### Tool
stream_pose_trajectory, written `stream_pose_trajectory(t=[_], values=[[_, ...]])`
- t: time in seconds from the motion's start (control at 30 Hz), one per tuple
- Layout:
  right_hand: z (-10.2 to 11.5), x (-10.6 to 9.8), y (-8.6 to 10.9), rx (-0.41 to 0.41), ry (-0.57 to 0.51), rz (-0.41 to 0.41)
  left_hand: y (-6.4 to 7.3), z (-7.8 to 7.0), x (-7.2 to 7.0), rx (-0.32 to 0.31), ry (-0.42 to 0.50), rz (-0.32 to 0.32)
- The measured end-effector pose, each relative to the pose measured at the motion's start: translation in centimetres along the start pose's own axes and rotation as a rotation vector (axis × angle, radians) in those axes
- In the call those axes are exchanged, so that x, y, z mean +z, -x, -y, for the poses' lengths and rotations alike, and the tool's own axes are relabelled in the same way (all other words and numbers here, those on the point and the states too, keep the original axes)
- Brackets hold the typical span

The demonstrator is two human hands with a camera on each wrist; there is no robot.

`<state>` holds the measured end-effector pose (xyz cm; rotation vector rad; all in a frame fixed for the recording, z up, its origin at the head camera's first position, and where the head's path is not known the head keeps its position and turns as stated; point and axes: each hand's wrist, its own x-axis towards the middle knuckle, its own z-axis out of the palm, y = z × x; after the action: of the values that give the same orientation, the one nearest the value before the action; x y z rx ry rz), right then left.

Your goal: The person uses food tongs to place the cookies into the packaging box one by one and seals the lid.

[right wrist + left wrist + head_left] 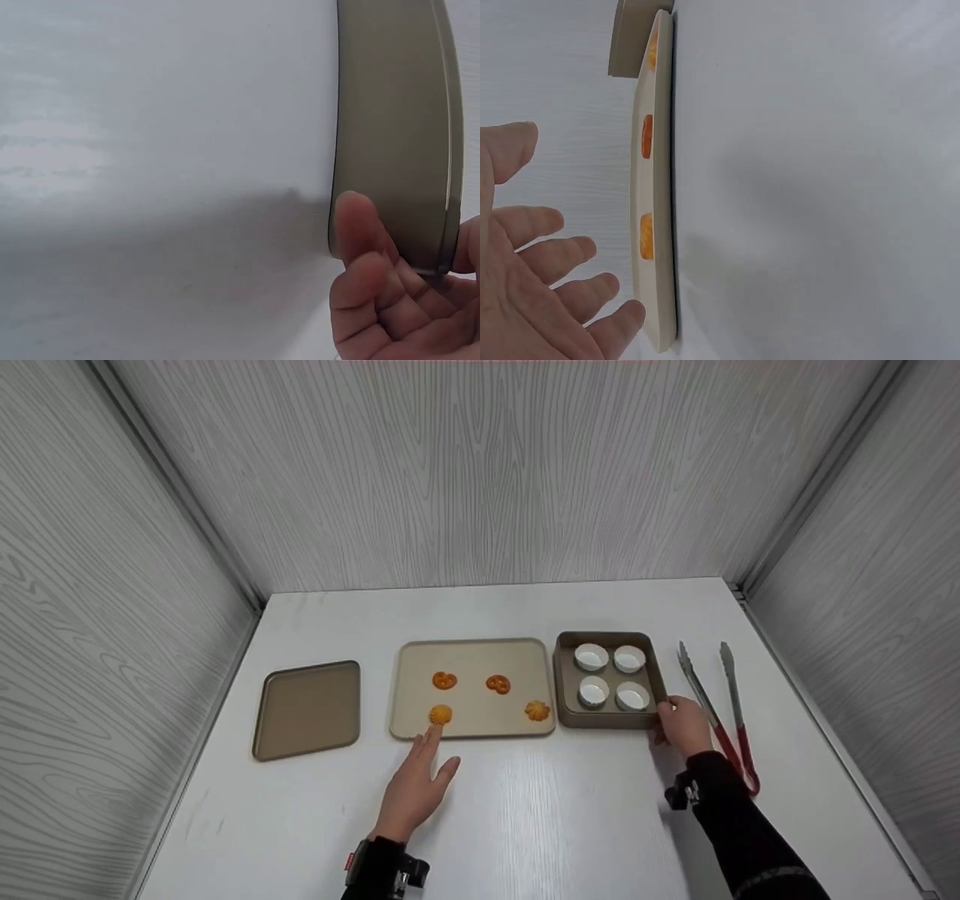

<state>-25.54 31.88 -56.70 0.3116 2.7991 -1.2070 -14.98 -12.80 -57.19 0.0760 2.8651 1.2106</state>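
My right hand (684, 726) grips the front right corner of a deep brown square baking pan (611, 721). In the right wrist view the fingers (360, 225) lie along the pan's outer wall (390, 127). Inside the pan stand several white cups (592, 658). My left hand (412, 789) is spread with straight fingers at the front edge of a beige baking tray (469, 652). Its fingertips overlap the near side of a round yellow pastry (440, 715) in the head view. Two pretzels (445, 681) and a flower-shaped pastry (537, 710) also lie on that tray.
A shallow brown square tray (307, 709) lies at the left of the white table (525, 817). Tongs with red handles (733, 705) lie spread to the right, right by my right hand and sleeve. Grey wood-grain panels (480, 472) close in the back and both sides.
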Motion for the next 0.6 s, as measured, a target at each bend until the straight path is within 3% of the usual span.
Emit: stream_pose_trajectory(t=[0.27, 0.6], values=[[-0.6, -0.1, 1.0, -0.010, -0.005, -0.006, 0.3, -0.8, 1.2, 0.027, 0.030, -0.040], [-1.0, -1.1, 4.0, -0.058, -0.065, -0.083, 0.4, -2.0, 2.5, 0.067, 0.233, -0.019]])
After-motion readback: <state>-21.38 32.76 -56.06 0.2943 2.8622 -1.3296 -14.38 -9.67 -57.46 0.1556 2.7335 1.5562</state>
